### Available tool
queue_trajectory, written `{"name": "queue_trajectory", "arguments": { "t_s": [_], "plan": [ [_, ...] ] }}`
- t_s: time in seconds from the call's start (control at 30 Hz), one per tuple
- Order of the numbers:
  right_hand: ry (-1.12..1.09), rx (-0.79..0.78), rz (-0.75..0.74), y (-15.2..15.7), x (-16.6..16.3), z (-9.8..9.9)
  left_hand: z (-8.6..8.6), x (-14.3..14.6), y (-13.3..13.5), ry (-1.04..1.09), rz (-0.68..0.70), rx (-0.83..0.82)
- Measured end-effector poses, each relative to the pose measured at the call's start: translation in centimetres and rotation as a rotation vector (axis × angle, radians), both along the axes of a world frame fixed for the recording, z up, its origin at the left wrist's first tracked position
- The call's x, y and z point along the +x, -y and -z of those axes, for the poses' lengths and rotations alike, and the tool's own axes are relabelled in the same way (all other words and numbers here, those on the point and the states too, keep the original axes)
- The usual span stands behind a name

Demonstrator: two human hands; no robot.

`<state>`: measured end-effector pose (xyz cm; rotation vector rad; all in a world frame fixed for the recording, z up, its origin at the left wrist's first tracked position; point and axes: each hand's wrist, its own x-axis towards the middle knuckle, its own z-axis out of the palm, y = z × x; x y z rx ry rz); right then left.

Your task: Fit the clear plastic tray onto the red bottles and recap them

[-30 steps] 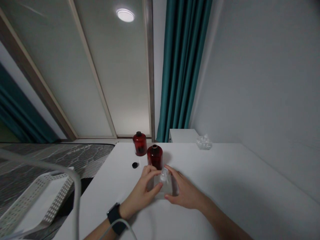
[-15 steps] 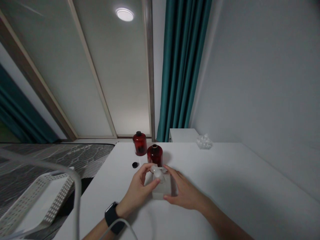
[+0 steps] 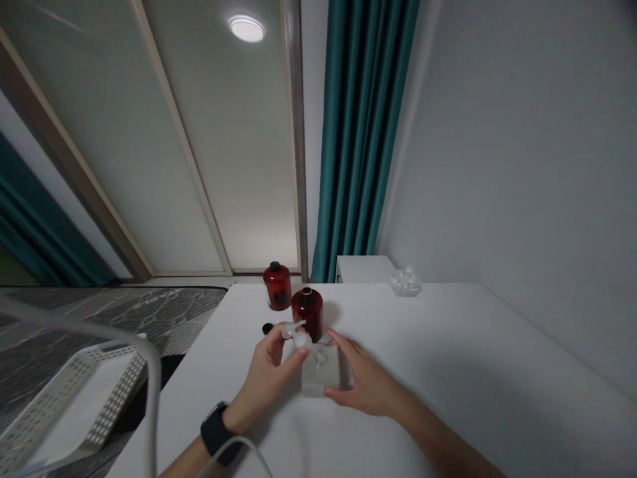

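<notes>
My left hand (image 3: pixel 271 368) is closed on a small clear pump top (image 3: pixel 296 335), lifted just above and left of a frosted white bottle (image 3: pixel 321 375) that stands on the white table (image 3: pixel 448 372). My right hand (image 3: pixel 361 382) wraps the right side of that bottle, fingers curled against it. Just behind the hands stands an uncapped dark red bottle (image 3: pixel 307 313). A second red bottle (image 3: pixel 277 285) with a black cap is further back. A loose black cap (image 3: pixel 267 328) lies on the table left of them, partly hidden by my fingers.
A crumpled clear wrapper (image 3: pixel 405 282) lies at the table's far edge. A white perforated basket (image 3: pixel 74 398) sits off the table's left side, over a dark marbled surface. A white cable (image 3: pixel 229 451) runs past my left wrist, which wears a dark watch. Teal curtain and grey wall behind.
My left hand has pulled the clear pump top up and to the left, off the frosted bottle. My right hand has stayed on the bottle.
</notes>
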<state>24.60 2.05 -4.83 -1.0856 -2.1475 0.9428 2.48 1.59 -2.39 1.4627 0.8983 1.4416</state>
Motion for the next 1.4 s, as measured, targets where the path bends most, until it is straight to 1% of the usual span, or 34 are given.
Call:
{"name": "queue_trajectory", "arguments": {
  "t_s": [0.1,0.27,0.33,0.5,0.63,0.8,0.93,1.1,1.3,1.4],
  "plan": [
    [0.010,-0.012,-0.002,0.0,0.0,-0.2,-0.1,0.0,0.1,-0.030,0.010,0.028],
    [0.009,0.006,-0.018,0.0,0.0,-0.4,-1.2,-0.3,0.2,-0.020,-0.080,0.071],
    [0.008,0.001,-0.017,0.1,0.0,-0.4,-1.3,-0.2,0.3,-0.012,-0.094,0.061],
    [-0.004,-0.011,-0.005,0.1,0.1,-0.2,-1.2,0.3,0.6,-0.010,-0.076,0.016],
    [0.010,-0.022,-0.004,0.0,0.1,-0.1,-1.5,0.1,0.6,0.008,-0.116,0.017],
    [0.006,-0.027,-0.002,-0.1,0.1,-0.1,-1.4,-0.1,0.4,-0.003,-0.066,0.029],
    [0.020,-0.045,0.005,0.0,0.2,-0.1,-1.2,-0.2,0.2,0.009,-0.078,0.035],
    [0.014,-0.059,0.009,0.1,0.1,-0.3,-1.2,-0.3,0.2,0.016,-0.051,0.015],
    [0.013,-0.056,0.013,0.1,0.0,-0.2,-1.1,-0.6,0.2,0.007,-0.027,0.014],
    [0.008,-0.040,0.013,0.1,0.1,0.0,-1.0,-0.8,0.2,0.016,-0.039,0.024]
  ]
}}
